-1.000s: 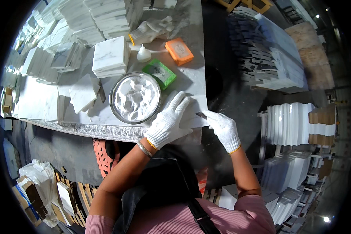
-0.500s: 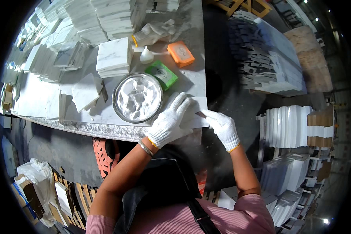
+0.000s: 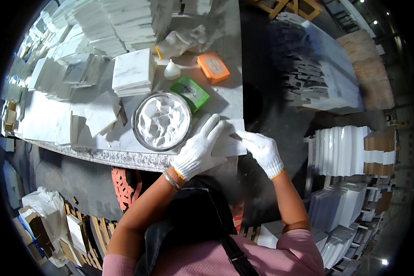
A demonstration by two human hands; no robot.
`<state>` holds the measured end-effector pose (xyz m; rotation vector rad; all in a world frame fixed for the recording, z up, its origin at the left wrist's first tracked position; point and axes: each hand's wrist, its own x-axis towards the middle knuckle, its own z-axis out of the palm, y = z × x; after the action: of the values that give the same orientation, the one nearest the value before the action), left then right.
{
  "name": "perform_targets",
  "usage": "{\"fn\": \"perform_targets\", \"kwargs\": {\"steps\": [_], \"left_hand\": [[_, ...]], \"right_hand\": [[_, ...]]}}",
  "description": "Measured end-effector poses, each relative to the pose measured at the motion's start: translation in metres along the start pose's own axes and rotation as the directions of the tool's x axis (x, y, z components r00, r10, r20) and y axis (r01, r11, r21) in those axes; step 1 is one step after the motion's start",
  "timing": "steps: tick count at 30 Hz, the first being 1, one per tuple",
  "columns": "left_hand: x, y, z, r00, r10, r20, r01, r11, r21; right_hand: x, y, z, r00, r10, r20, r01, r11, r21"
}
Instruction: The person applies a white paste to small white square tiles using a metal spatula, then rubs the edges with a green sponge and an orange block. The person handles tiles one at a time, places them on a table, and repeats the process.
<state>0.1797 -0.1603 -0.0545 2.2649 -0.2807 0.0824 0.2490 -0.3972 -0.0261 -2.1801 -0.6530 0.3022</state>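
Observation:
My left hand (image 3: 198,152), in a white knit glove, lies with fingers stretched out on a white marble tile (image 3: 232,146) at the table's right corner. At the tile's right side, my gloved right hand (image 3: 263,152) pinches a small dark flat piece (image 3: 235,136) whose tip touches or nearly touches the tile; its kind is too small to make out. Just left of my left hand stands a round glass bowl (image 3: 134,126) filled with white paste (image 3: 162,120). Beyond the bowl are a green box (image 3: 191,93), an orange box (image 3: 213,67) and a small white squeeze bulb (image 3: 172,70).
A loose pair of white gloves (image 3: 181,42) lies farther back on the table. Stacked marble tiles (image 3: 133,69) and broken-edged pieces (image 3: 102,112) fill the left side. Past the table's right edge is dark floor (image 3: 280,124), with slab stacks (image 3: 338,151) beyond.
The table and its things sit slightly lower in the picture. My left hand stays on the tile, and my right hand has barely shifted at its edge, still pinching the small piece.

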Motion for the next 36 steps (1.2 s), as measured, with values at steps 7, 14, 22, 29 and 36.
{"fn": "perform_targets", "kwargs": {"steps": [7, 14, 22, 29, 36], "left_hand": [[0.0, -0.001, 0.0, 0.995, -0.078, 0.07, 0.079, 0.997, -0.014], [0.002, 0.0, -0.001, 0.982, -0.125, 0.143, 0.133, 0.99, -0.045], [0.004, 0.0, -0.003, 0.977, -0.141, 0.162, 0.157, 0.984, -0.089], [-0.005, -0.006, 0.001, 0.987, -0.096, 0.127, 0.109, 0.989, -0.097], [-0.007, -0.009, 0.002, 0.998, -0.023, 0.057, 0.034, 0.979, -0.203]], "right_hand": [[0.026, 0.011, -0.022, 0.964, -0.212, 0.161, 0.238, 0.957, -0.164], [0.032, 0.024, -0.012, 0.974, -0.173, 0.147, 0.177, 0.984, -0.018], [0.043, 0.02, -0.024, 0.959, -0.148, 0.242, 0.207, 0.948, -0.243], [-0.008, 0.008, -0.019, 0.948, 0.03, 0.317, -0.035, 0.999, 0.009], [-0.053, -0.016, -0.019, 0.861, 0.478, 0.171, -0.496, 0.72, 0.485]]}}
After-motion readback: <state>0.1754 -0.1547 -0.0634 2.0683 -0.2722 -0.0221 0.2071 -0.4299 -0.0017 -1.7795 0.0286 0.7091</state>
